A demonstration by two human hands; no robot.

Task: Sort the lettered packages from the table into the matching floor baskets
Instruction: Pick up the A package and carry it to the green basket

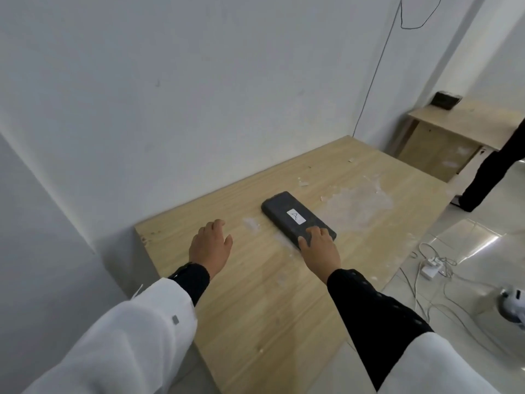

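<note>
A flat dark grey package with a white label marked "A" lies on the wooden table, near its middle. My right hand rests on the package's near end, thumb at its left edge and fingers on top. My left hand hovers over the table to the left of the package, fingers apart, holding nothing. No floor baskets are in view.
The table stands against a white wall. White cables and a power adapter lie on the tiled floor to the right. A second desk with a dark box stands at the back right, beside a person's leg.
</note>
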